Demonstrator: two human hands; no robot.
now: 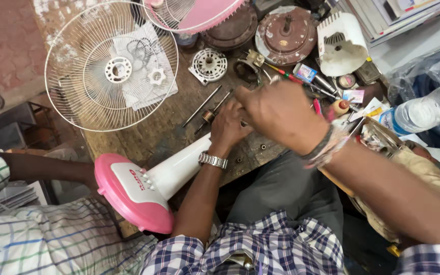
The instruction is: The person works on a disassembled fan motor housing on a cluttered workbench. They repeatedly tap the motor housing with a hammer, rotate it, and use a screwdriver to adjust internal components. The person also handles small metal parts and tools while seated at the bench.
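Hands [260, 114] on smooth white fan stand [179, 165]

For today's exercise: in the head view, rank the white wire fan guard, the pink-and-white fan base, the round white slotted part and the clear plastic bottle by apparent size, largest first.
1. White wire fan guard.
2. Pink-and-white fan base, though it lies nearer the camera.
3. Clear plastic bottle, partly cut off.
4. Round white slotted part.

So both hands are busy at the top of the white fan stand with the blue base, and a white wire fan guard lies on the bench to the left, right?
Not quite: the base is pink, not blue, as the head view shows. The rest holds: the left hand and right hand meet at the top of the white fan stand, and the white wire fan guard lies on the bench to the left.
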